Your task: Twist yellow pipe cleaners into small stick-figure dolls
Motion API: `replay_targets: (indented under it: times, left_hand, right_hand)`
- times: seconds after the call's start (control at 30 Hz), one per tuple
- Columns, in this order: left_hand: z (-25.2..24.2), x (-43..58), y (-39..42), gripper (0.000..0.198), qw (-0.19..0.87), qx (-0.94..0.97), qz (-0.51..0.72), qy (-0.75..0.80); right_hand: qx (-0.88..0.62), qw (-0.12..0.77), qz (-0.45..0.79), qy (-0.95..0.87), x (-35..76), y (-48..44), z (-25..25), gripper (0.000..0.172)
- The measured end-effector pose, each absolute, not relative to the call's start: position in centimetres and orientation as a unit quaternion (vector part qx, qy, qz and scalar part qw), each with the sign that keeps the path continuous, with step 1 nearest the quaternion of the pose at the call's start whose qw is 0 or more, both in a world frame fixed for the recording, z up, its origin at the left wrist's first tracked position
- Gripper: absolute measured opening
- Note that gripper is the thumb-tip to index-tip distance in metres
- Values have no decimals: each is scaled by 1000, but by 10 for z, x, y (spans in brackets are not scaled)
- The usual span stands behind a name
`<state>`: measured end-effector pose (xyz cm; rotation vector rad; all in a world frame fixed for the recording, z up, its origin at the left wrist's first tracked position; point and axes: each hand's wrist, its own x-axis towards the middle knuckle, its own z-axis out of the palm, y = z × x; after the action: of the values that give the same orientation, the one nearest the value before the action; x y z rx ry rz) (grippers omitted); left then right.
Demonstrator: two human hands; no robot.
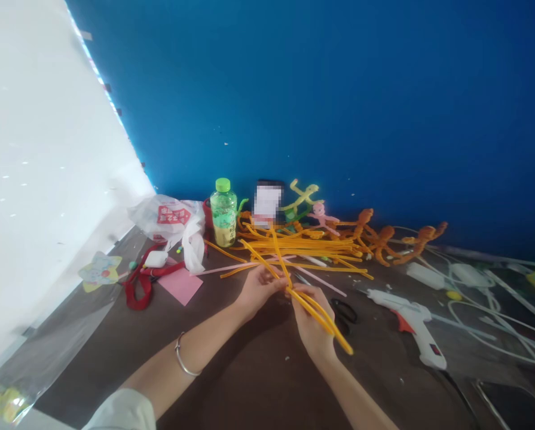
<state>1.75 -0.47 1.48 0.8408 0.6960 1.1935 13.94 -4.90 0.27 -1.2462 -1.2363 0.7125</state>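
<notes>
My left hand (258, 291) and my right hand (311, 318) meet above a dark brown table (258, 388). Both hands pinch a few bent yellow-orange pipe cleaners (314, 313), whose looped ends stick out past my right hand toward the lower right. Just beyond my hands lies a loose heap of straight yellow-orange pipe cleaners (303, 249). Black-handled scissors (344, 316) lie close to the right of my right hand. A metal bangle (184, 355) circles my left wrist.
A white glue gun (410, 322) and tangled white cables (486, 310) lie to the right. Orange pipe-cleaner figures (384, 245) lean against a blue wall (339, 101). Further left are a green-capped bottle (223, 214), plastic bag (168, 220), red cord (144, 280) and pink paper (180, 285).
</notes>
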Motion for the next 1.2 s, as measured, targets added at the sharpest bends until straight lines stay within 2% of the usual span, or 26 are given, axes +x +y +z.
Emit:
replay_targets:
  times: [0.17, 0.3, 0.43, 0.53, 0.7, 0.87, 1.0, 1.2]
  left_hand:
    - [12, 14, -3, 27, 699, 383, 524, 302]
    - [9, 11, 1, 29, 686, 375, 553, 288]
    - [10, 5, 8, 38, 735, 332, 524, 276]
    - [14, 1, 11, 34, 763, 320, 500, 256]
    - [16, -1, 8, 26, 724, 409, 484, 271]
    - [15, 1, 2, 29, 714, 465, 442, 281]
    - [18, 3, 4, 28, 765, 378, 467, 232]
    - [24, 3, 9, 22, 817, 223, 501, 177]
  right_hand:
    - [-507, 593, 359, -512, 144, -45, 1, 14]
    - [-495, 548, 407, -538, 149, -41, 8, 13]
    - [-474, 521, 416, -575, 153, -40, 12, 17]
    - [-434, 515, 515, -530, 154, -42, 12, 26]
    - [-398, 510, 614, -452, 153, -42, 14, 51]
    - [-488, 424, 554, -524, 142, -45, 25, 32]
    - [-497, 414, 545, -533, 136, -48, 30, 35]
    - [-494, 415, 595, -480, 131, -47, 23, 34]
